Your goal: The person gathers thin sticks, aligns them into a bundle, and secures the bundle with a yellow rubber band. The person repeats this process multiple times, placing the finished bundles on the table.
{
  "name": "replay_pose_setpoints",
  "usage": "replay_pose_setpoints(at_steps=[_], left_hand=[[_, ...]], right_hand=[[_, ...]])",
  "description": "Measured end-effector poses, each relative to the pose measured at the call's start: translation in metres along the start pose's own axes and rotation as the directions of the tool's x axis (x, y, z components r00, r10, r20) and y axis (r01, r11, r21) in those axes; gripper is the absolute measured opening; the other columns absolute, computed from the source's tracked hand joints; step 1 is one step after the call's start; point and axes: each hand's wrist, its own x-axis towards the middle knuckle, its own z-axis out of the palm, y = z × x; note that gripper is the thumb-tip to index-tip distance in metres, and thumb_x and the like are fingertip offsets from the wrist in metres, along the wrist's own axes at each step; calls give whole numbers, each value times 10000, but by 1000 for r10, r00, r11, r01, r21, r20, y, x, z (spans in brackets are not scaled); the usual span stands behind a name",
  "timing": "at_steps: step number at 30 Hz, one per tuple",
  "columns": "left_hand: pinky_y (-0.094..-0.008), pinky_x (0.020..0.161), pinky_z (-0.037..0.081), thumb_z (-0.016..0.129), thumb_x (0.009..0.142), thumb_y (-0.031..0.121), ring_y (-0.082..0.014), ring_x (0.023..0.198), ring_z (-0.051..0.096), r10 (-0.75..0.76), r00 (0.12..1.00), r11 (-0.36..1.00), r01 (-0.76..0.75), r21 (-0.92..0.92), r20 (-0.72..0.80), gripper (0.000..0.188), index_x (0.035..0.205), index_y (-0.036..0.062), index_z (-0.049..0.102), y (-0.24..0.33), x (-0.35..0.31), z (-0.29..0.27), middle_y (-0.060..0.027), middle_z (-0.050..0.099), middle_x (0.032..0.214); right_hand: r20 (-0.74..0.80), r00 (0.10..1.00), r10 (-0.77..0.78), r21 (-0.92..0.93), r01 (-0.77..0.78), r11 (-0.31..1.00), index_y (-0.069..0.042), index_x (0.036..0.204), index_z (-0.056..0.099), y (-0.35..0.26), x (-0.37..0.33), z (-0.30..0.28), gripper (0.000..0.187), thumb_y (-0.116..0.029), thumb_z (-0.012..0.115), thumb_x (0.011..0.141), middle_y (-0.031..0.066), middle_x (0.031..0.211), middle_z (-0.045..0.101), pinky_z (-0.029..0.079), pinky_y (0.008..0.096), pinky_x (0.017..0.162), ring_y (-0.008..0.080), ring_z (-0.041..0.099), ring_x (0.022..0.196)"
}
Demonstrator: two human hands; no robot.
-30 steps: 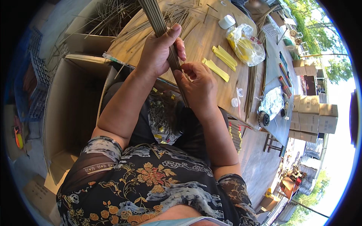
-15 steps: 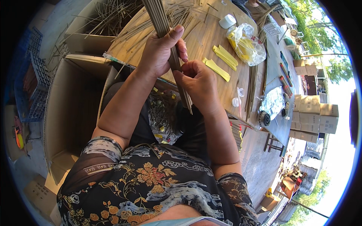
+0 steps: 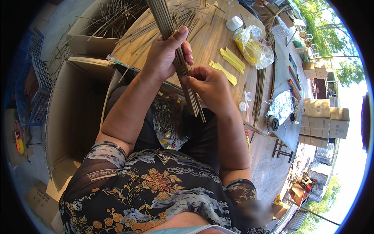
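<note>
A bundle of long, thin brown incense sticks (image 3: 163, 21) slants from the table down over my lap. My left hand (image 3: 168, 54) is closed around its middle, thumb on top. Lower down, my right hand (image 3: 206, 82) is closed in a pinch at the bundle's right edge, its thumb against the sticks. The lower ends of the sticks are uneven, and one at the right reaches farther down than the rest. My right fingertips are partly hidden. Two piles of yellow strips (image 3: 231, 60) lie on the wooden table (image 3: 218, 41) beyond my right hand.
Loose sticks (image 3: 142, 37) are scattered across the table's left side. At the right are a white roll (image 3: 234, 23), a clear plastic bag (image 3: 254, 46) and a black coil (image 3: 272, 123). Open cardboard boxes (image 3: 78, 89) stand at my left, one full of sticks.
My right hand has shifted slightly right and down along the bundle's edge. The lower ends have spread, with one stick now sticking out farther. My left hand keeps its hold.
</note>
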Motion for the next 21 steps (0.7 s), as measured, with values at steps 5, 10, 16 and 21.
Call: replay_pose_setpoints(at_steps=[5,10,16,21], left_hand=[[-290,531,455,598,807,420,-139,522,523,-2,999,996,-2,-86,-52,369,645,118,464,9,4,-8,-34,529,606],[-301,554,472,620,790,416,-140,550,534,77,992,988,-90,-128,-101,363,625,132,466,21,11,-21,-42,535,596],[-275,502,457,621,810,354,-136,531,538,106,971,979,-139,-148,-213,342,605,133,458,32,17,-32,-40,543,599],[-222,435,395,589,847,259,-83,466,477,89,991,953,-114,-280,-100,296,612,131,461,38,20,-44,-1,496,550]], right_hand=[[84,994,68,-111,-58,992,29,816,594,-7,-11,-11,181,-133,658,767,24,673,565,418,220,562,62,498,619],[91,992,92,-247,-67,967,14,794,593,1,-34,-28,163,-132,660,766,-24,651,538,398,198,538,34,463,599],[22,984,176,-316,-160,935,17,777,601,-1,-67,-53,184,-149,670,739,55,656,573,428,256,572,99,520,609],[-17,947,322,19,-322,947,0,773,582,7,-47,-68,119,-99,646,767,5,641,555,401,185,517,52,501,569]])
